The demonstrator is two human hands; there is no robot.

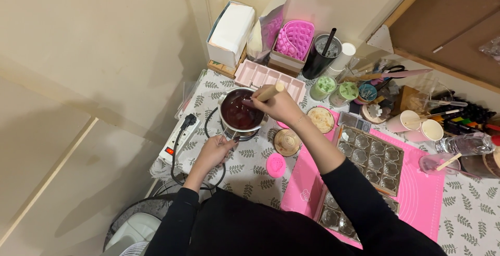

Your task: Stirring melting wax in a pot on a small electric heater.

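Note:
A small metal pot [229, 98] with dark reddish liquid sits on a small electric burner near the table's left edge. My right hand [278, 106] reaches over the pot's right rim, gripping a wooden stick [270, 92] whose lower end dips into the liquid. My left hand [214, 152] is just below the pot, fingers pinched on the thin pot handle [229, 140]. Both arms wear black sleeves.
A white power strip [179, 139] with a black cable lies left of the pot. A pink mat [416, 193] carries clear mould trays [372, 157]. Pink moulds, jars, cups, a bottle and scissors crowd the back and right. A round pink piece [276, 165] and wooden coasters lie nearby.

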